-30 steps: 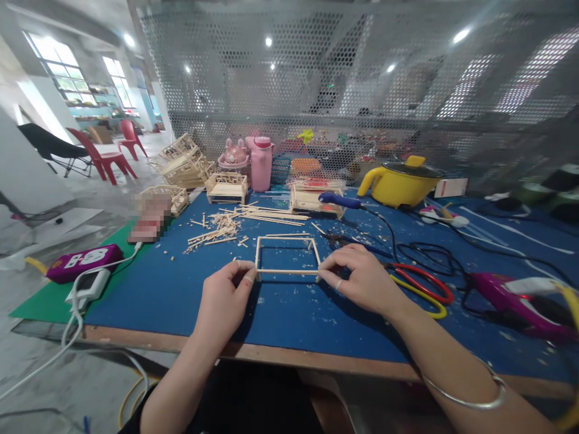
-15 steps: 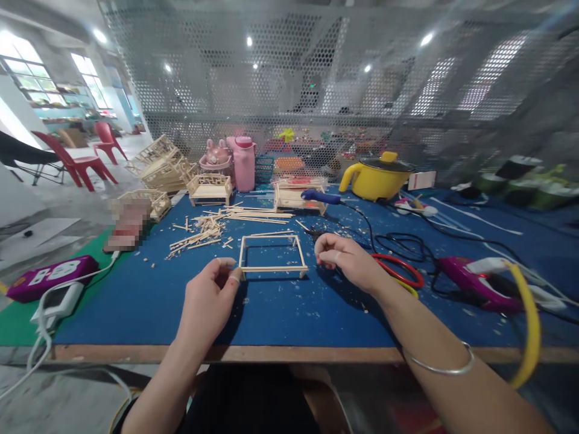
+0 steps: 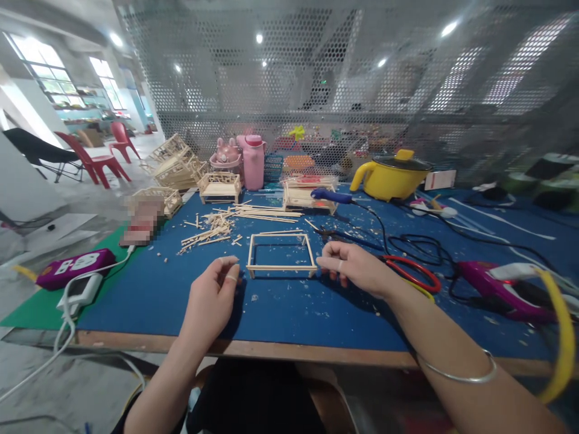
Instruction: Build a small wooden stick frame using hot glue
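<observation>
A small rectangular frame of thin wooden sticks (image 3: 281, 267) stands on short legs on the blue table mat. My left hand (image 3: 213, 292) rests just left of it, apart from it, fingers loosely bent and nothing visible in them. At the frame's right front corner, my right hand (image 3: 355, 268) has its fingers curled together, the tips against the corner post. White tape wraps a digit on each hand. Behind the frame lies one loose stick (image 3: 280, 232). A pair of dark pliers (image 3: 332, 234) lies behind my right hand, its handles partly hidden.
Cut sticks (image 3: 212, 230) lie in a pile behind left. A blue-handled corded tool (image 3: 332, 196) rests on a small wooden bed model (image 3: 303, 199). Purple power strips (image 3: 75, 268) and cables flank the table. A yellow pot (image 3: 393, 179) and pink flask (image 3: 253, 161) stand at the back.
My left hand has come away from the frame's left front corner. My right hand has moved in to the right front corner. The whole view has shifted slightly.
</observation>
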The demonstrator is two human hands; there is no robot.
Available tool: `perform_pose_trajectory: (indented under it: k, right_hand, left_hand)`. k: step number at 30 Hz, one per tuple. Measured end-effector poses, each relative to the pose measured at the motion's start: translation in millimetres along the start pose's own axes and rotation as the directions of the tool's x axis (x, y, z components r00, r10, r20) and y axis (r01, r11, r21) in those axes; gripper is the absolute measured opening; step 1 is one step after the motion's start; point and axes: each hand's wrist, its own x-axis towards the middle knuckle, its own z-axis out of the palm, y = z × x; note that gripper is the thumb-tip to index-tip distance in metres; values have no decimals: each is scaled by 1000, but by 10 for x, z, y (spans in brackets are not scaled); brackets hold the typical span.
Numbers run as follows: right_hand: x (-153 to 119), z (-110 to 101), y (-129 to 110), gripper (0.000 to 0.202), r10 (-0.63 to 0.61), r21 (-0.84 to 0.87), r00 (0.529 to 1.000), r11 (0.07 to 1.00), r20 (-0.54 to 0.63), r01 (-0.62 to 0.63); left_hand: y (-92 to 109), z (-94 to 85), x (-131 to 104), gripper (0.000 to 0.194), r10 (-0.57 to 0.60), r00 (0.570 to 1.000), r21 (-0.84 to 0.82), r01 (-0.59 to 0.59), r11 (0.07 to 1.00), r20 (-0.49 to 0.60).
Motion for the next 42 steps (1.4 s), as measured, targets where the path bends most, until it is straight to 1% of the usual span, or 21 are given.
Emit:
perform_pose_trajectory:
  k: [4, 6, 8, 11, 13, 15, 17, 21, 24, 29, 34, 42]
  right_hand:
    - [-3, -31, -2, 33, 73, 23, 990, 997, 124, -77]
    - [0, -52, 4, 34, 86, 60, 979, 993, 184, -99]
    - [4, -66, 15, 34, 99, 134, 969, 982, 227, -132]
    - [2, -63, 36, 35, 114, 260, 950, 946, 290, -193]
    - [-10, -39, 57, 35, 95, 327, 950, 925, 297, -194]
    - [-28, -1, 84, 36, 68, 364, 963, 917, 259, -163]
    - [-49, 45, 114, 37, 48, 371, 979, 921, 198, -120]
    - [-72, 135, 159, 35, 13, 351, 998, 936, 67, -36]
    - [-62, 181, 168, 33, -14, 313, 1000, 950, 14, 8]
    - [-37, 208, 153, 29, -16, 260, 1000, 965, -21, 21]
    - [-37, 200, 144, 27, 13, 249, 1000, 969, -24, -6]
    - [-22, 220, 79, 21, 75, 243, 996, 968, -41, -63]
  left_hand:
    - [70, -61, 72, 30, -139, 984, -212, 160, 964, 112]
    - [121, -68, 124, 30, -197, 965, -298, 242, 923, 174]
    - [157, -53, 172, 30, -244, 939, -350, 320, 881, 244]
    - [159, -25, 221, 30, -278, 903, -398, 399, 826, 328]
    - [134, -23, 238, 31, -269, 888, -435, 423, 795, 372]
    - [109, -34, 243, 33, -246, 883, -458, 425, 781, 399]
    - [98, -46, 238, 36, -220, 885, -464, 409, 786, 410]
    - [126, -36, 210, 40, -201, 898, -457, 380, 805, 392]
    - [148, -2, 198, 38, -205, 908, -449, 364, 816, 364]
    - [139, 52, 205, 36, -204, 926, -447, 335, 829, 317]
    - [134, 71, 200, 41, -199, 933, -439, 319, 840, 299]
    - [139, 74, 196, 41, -189, 940, -440, 303, 845, 284]
